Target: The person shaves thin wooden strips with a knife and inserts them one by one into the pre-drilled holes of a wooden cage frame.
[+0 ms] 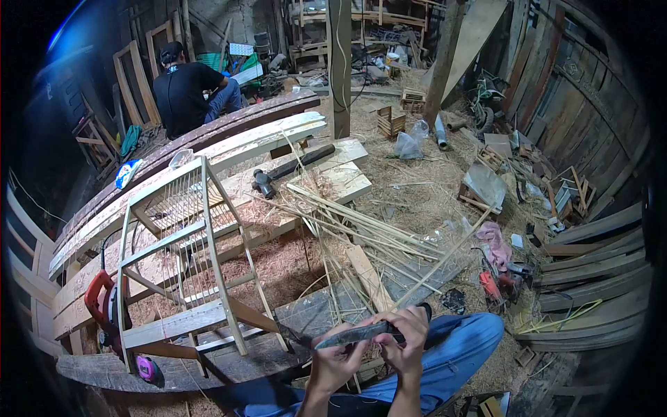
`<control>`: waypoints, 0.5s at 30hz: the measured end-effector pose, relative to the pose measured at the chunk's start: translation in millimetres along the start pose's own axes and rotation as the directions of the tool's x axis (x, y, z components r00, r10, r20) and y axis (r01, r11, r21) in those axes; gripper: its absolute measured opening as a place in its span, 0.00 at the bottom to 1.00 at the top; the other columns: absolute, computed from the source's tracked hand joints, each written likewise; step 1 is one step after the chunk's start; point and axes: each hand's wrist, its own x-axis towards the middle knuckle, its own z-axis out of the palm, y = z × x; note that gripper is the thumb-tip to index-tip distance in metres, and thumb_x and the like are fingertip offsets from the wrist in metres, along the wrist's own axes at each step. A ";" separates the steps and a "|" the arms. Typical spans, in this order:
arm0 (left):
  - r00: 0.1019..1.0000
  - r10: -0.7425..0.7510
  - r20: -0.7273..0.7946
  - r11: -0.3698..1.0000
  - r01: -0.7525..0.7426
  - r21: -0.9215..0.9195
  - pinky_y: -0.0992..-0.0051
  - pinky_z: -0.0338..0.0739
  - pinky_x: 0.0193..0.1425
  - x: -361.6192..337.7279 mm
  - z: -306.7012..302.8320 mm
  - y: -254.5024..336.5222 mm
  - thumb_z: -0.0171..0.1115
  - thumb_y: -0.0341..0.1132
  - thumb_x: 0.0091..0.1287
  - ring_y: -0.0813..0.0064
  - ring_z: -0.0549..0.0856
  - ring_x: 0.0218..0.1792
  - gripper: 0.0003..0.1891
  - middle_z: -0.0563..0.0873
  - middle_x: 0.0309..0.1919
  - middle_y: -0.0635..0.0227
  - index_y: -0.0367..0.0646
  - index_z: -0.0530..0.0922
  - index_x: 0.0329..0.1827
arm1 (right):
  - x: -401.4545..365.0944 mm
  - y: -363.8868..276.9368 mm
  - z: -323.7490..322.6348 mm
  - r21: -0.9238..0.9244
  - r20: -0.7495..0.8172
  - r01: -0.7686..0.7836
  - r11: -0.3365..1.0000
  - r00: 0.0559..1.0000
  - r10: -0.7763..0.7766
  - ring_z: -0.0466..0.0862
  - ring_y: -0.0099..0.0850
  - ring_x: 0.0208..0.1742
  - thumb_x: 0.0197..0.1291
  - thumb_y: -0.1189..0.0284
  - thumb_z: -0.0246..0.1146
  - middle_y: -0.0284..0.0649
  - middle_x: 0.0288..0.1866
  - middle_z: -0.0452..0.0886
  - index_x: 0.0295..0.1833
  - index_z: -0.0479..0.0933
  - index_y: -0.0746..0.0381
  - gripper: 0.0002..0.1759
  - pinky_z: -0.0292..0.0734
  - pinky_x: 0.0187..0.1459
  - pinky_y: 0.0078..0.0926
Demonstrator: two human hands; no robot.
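My right hand [408, 335] is wrapped round the dark handle of a knife [356, 335], its broad, dull blade pointing left across my lap. Just under the blade, my left hand [332, 363] is closed, with its thumb and fingers near the cutting edge. A long thin bamboo strip [445, 260] runs from the upper right down to my hands and passes behind the knife; its lower end seems to be in my left hand, partly hidden. Ahead of me lies a loose pile of similar bamboo strips [375, 226].
A wooden frame strung with thin rods [208, 257] stands at left on the bench [292, 316]. A hammer [264, 184] lies on planks, a purple tape measure [146, 368] near the bench edge. A red power tool [490, 285] is at right. Another person [187, 94] sits far left.
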 end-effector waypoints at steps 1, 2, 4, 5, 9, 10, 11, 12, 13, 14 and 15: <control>1.000 0.001 0.002 1.000 -0.001 -0.001 0.76 0.75 0.29 -0.8 0.8 1.0 0.70 0.20 0.63 0.81 0.82 0.25 0.10 0.83 0.26 0.63 0.33 0.88 0.47 | -0.2 0.7 -2.3 -0.004 -0.007 0.001 1.000 1.000 -0.001 0.75 0.37 0.31 0.59 0.44 0.69 0.33 0.28 0.81 0.39 0.86 0.59 0.26 0.65 0.40 0.36; 1.000 0.004 0.004 1.000 -0.004 0.007 0.76 0.75 0.29 -3.3 1.4 1.6 0.70 0.20 0.63 0.80 0.81 0.25 0.09 0.82 0.26 0.62 0.32 0.87 0.45 | -1.6 0.3 -4.5 -0.007 -0.013 -0.001 1.000 1.000 0.001 0.74 0.36 0.30 0.59 0.43 0.69 0.32 0.28 0.81 0.39 0.86 0.58 0.27 0.65 0.40 0.35; 1.000 0.009 0.007 1.000 -0.009 0.013 0.76 0.74 0.28 -4.1 2.4 1.8 0.70 0.20 0.62 0.80 0.81 0.24 0.08 0.82 0.26 0.62 0.32 0.87 0.44 | 2.5 -0.5 -8.5 -0.038 -0.025 0.000 0.999 1.000 -0.001 0.74 0.35 0.30 0.58 0.42 0.69 0.32 0.27 0.80 0.39 0.87 0.58 0.27 0.64 0.40 0.35; 1.000 0.000 0.013 0.999 0.000 0.034 0.76 0.74 0.28 -4.4 2.3 1.9 0.70 0.20 0.62 0.79 0.81 0.24 0.06 0.82 0.25 0.61 0.31 0.87 0.42 | 3.3 -0.6 -10.2 -0.067 -0.036 0.000 0.998 0.999 -0.002 0.74 0.35 0.30 0.57 0.41 0.69 0.31 0.27 0.80 0.39 0.87 0.57 0.27 0.64 0.40 0.36; 0.999 0.044 0.027 0.990 -0.047 0.134 0.75 0.73 0.27 -0.2 1.1 12.5 0.71 0.21 0.63 0.75 0.81 0.22 0.05 0.81 0.24 0.60 0.32 0.87 0.40 | -4.4 15.0 -13.1 -0.123 -0.036 -0.017 0.992 0.999 0.013 0.74 0.35 0.30 0.56 0.40 0.69 0.31 0.26 0.78 0.39 0.87 0.55 0.28 0.64 0.40 0.36; 0.999 0.047 0.028 0.990 -0.050 0.133 0.75 0.73 0.27 1.9 1.2 12.8 0.71 0.21 0.63 0.75 0.81 0.22 0.05 0.81 0.24 0.60 0.32 0.87 0.40 | -4.2 17.4 -15.4 -0.160 -0.044 -0.018 0.987 0.999 0.011 0.74 0.34 0.30 0.55 0.39 0.69 0.31 0.26 0.78 0.39 0.87 0.55 0.28 0.64 0.40 0.36; 0.998 0.054 0.032 0.985 -0.058 0.161 0.75 0.73 0.27 2.6 0.5 12.7 0.71 0.21 0.63 0.74 0.82 0.22 0.04 0.81 0.24 0.59 0.32 0.87 0.40 | -5.6 18.7 -17.0 -0.196 -0.052 -0.024 0.980 0.999 0.015 0.75 0.34 0.31 0.54 0.39 0.70 0.31 0.25 0.77 0.39 0.87 0.55 0.28 0.64 0.40 0.36; 0.997 0.063 0.033 0.980 -0.068 0.189 0.75 0.74 0.27 3.3 -0.1 12.1 0.71 0.22 0.63 0.73 0.83 0.22 0.04 0.82 0.23 0.58 0.31 0.87 0.39 | -7.5 21.1 -16.3 -0.203 -0.068 -0.032 0.979 0.998 0.019 0.74 0.34 0.31 0.53 0.39 0.70 0.31 0.25 0.76 0.38 0.87 0.54 0.28 0.63 0.40 0.36; 0.997 0.063 0.032 0.980 -0.068 0.189 0.75 0.74 0.27 2.5 1.2 8.6 0.71 0.22 0.63 0.73 0.83 0.22 0.04 0.82 0.23 0.58 0.31 0.87 0.39 | -8.5 22.1 -17.1 -0.202 -0.068 -0.031 0.979 0.998 0.018 0.74 0.34 0.31 0.53 0.39 0.70 0.31 0.25 0.76 0.38 0.87 0.54 0.28 0.63 0.40 0.36; 0.994 0.105 -0.013 0.977 -0.101 0.186 0.75 0.74 0.26 1.7 4.7 2.9 0.71 0.23 0.65 0.75 0.83 0.22 0.04 0.83 0.23 0.60 0.32 0.87 0.40 | -8.6 24.3 -19.2 -0.263 -0.070 -0.013 0.965 0.998 -0.006 0.76 0.34 0.32 0.55 0.40 0.70 0.31 0.26 0.78 0.39 0.87 0.55 0.27 0.65 0.40 0.36; 0.988 0.145 -0.057 0.974 -0.132 0.182 0.75 0.73 0.26 1.3 6.6 -0.2 0.71 0.24 0.66 0.78 0.83 0.21 0.04 0.84 0.23 0.61 0.33 0.88 0.40 | -9.6 27.4 -22.7 -0.325 -0.071 0.004 0.946 0.997 -0.028 0.77 0.34 0.32 0.56 0.41 0.71 0.31 0.27 0.79 0.39 0.87 0.56 0.27 0.67 0.39 0.35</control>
